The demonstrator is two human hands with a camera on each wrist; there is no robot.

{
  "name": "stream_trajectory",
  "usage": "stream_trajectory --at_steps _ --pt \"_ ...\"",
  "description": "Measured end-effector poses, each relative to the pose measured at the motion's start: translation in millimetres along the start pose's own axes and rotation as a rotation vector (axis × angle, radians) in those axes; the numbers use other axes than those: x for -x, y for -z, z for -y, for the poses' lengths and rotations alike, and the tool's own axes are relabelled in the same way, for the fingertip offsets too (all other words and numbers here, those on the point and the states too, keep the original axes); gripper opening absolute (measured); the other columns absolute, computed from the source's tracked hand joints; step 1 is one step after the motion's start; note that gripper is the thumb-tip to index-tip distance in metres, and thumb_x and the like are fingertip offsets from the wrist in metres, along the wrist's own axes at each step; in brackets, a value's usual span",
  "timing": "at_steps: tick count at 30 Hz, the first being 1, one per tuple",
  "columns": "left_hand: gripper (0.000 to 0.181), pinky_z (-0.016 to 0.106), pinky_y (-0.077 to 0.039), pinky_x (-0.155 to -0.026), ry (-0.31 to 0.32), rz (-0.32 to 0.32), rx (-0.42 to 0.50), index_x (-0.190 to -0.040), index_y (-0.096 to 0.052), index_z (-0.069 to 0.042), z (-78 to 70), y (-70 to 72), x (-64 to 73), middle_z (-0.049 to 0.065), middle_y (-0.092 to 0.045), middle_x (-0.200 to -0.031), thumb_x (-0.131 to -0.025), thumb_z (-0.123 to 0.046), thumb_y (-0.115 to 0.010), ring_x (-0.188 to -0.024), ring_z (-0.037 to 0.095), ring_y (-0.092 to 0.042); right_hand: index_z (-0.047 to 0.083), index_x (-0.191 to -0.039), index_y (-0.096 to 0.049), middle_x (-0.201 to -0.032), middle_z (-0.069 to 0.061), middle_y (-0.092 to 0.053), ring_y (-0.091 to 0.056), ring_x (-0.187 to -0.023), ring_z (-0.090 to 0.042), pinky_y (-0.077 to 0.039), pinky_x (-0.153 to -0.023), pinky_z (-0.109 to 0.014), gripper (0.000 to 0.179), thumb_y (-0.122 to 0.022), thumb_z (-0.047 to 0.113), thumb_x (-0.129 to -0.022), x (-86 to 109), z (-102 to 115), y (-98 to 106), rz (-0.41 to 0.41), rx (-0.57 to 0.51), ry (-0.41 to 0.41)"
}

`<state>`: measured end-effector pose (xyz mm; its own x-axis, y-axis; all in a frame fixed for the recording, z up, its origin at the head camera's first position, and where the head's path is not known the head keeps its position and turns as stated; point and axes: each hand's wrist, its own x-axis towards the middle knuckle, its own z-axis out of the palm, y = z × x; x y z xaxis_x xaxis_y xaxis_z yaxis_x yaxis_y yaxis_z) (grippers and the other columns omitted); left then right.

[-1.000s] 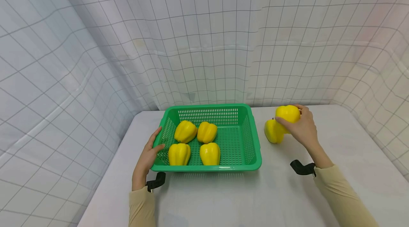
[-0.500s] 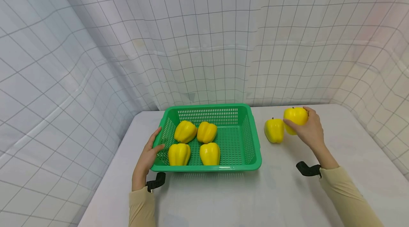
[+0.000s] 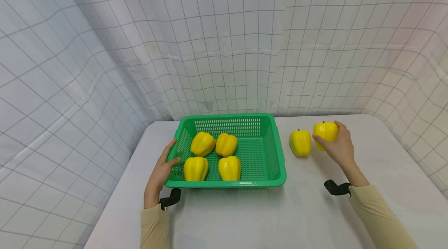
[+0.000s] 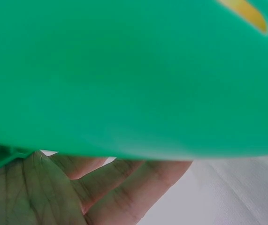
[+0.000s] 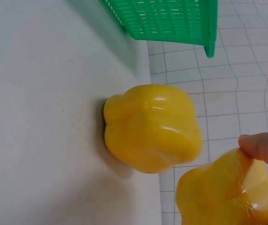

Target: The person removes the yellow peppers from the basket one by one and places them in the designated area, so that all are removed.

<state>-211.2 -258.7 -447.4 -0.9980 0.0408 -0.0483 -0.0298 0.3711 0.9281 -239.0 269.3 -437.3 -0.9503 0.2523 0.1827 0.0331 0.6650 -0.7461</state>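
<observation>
My left hand (image 3: 161,171) grips the left rim of a green plastic basket (image 3: 227,184), its thumb over the edge. In the left wrist view the fingers (image 4: 138,187) lie under the basket's green wall (image 4: 124,93). Several yellow bell peppers sit in the basket's left and middle part, one of them a front pepper (image 3: 230,168). At the right, my right hand (image 3: 338,146) pinches a yellow bell pepper (image 3: 325,131) between thumb and fingers, stem up. Just left of it another bell pepper (image 3: 300,142) stands on the table, apart from the held one.
A white table (image 3: 245,218) bears everything. White grid-patterned curtains (image 3: 224,46) hang behind and at both sides. The basket's right side holds only its bare mesh floor (image 3: 252,155). A black wrist mount (image 3: 336,187) sticks out from my right wrist.
My right hand has carried the bell pepper to the right, away from the standing one, then slightly lower. The left hand and basket stay put.
</observation>
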Motion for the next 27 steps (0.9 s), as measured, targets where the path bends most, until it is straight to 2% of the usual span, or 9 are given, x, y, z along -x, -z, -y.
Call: stream_trajectory --at_steps 12,27 --pt "0.063 0.060 -0.012 -0.105 0.003 0.002 0.009 -0.153 -0.017 -0.028 -1.0 -0.3 0.3 0.007 -0.006 -0.157 -0.099 -0.011 -0.045 -0.139 0.034 -0.009 -0.014 -0.143 -0.017 -0.131 -0.041 -0.030 -0.038 -0.110 -0.051 -0.034 -0.087 -0.064 0.089 -0.068 0.033 -0.086 -2.5 -10.5 -10.8 0.015 -0.009 -0.009" --pt "0.063 0.060 -0.011 -0.105 -0.002 0.002 0.004 -0.153 -0.017 -0.028 0.1 0.0 0.0 0.006 -0.005 -0.157 -0.100 -0.012 -0.045 -0.140 0.033 -0.007 -0.012 -0.145 -0.011 -0.138 -0.039 -0.024 -0.031 -0.121 -0.052 -0.029 -0.097 -0.064 0.091 -0.064 0.034 -0.088 -9.3 -25.9 -19.5 0.056 -0.003 -0.076"
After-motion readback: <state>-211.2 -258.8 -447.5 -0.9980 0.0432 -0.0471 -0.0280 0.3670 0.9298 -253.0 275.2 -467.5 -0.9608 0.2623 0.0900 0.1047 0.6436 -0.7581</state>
